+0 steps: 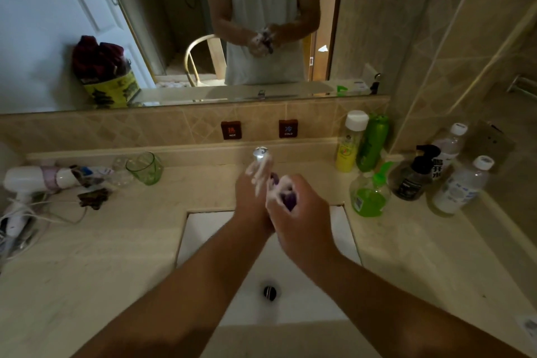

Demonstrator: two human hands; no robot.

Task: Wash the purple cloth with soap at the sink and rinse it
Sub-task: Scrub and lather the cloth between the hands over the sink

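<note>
Now lathering | right hand (296, 209) fingers clamped on purple cloth (289, 200) | left hand (252, 192) fingers together, rubbing it | held over sink (203, 229) so suds drop in

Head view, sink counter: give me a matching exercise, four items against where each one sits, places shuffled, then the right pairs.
Items:
1. purple cloth
2. green glass cup
3. white hair dryer
4. yellow bottle with white cap

Places:
A. far left of the counter, lying on its side
B. in the soapy grip of both hands above the sink
C. right of the tap, against the back ledge, beside a green bottle
D. left of the tap, upright on the counter near the back ledge

Pairs: 1-B, 2-D, 3-A, 4-C
</note>
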